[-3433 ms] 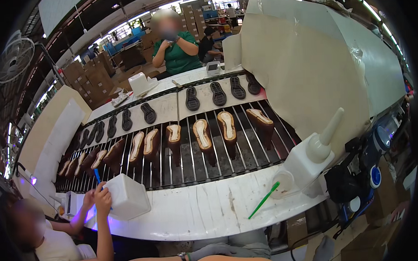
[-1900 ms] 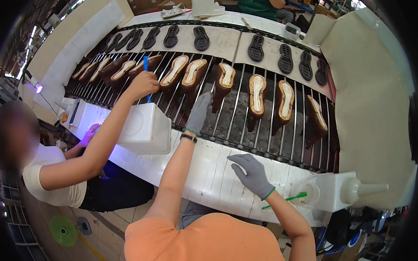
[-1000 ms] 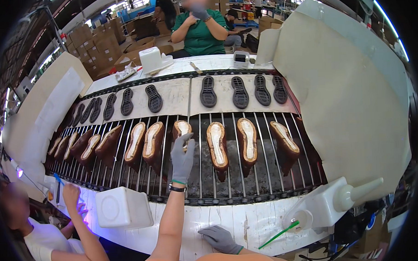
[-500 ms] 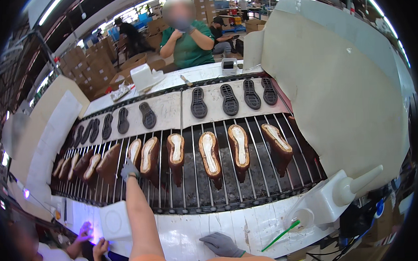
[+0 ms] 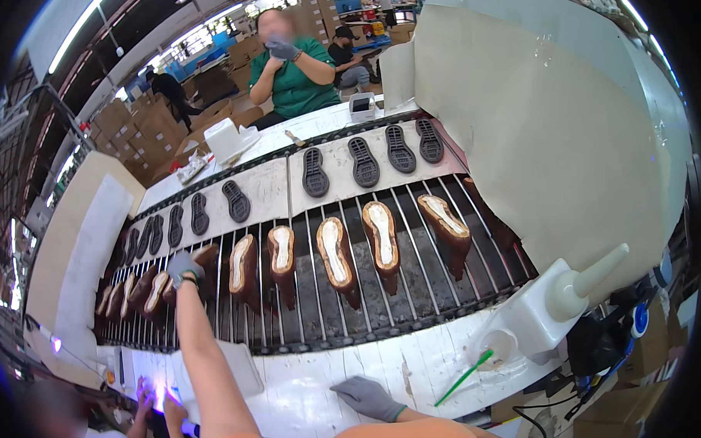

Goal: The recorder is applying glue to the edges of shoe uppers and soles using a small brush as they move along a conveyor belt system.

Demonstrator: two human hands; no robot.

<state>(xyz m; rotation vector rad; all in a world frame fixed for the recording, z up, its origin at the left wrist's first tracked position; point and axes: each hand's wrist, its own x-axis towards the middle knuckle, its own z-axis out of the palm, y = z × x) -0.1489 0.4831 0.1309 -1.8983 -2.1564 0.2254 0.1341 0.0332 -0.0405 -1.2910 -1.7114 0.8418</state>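
My left hand (image 5: 184,267), in a grey glove, reaches out over the metal-rod conveyor (image 5: 324,342) among brown shoe uppers on lasts. Its fingers are hidden behind the back of the glove. One dark brown upper (image 5: 206,256) lies tilted right beside it, and another upper (image 5: 155,291) is just to its left. More uppers (image 5: 281,250) stand bottom-up in a row to the right, showing white middles inside tan rims. My right hand (image 5: 367,397), also gloved in grey, rests on the white near table edge (image 5: 310,394), fingers stretched out, holding nothing.
Black outsoles (image 5: 315,172) lie on a pale strip behind the uppers. At the right stand a white spouted bottle (image 5: 543,309) and a cup holding a green-handled brush (image 5: 468,375). A co-worker in green (image 5: 303,82) sits opposite; another person's hands (image 5: 160,403) are lower left.
My left hand has moved left and farther out along the row. The upper it was beside now lies tilted. My right hand stays on the table; the whole view has shifted slightly.
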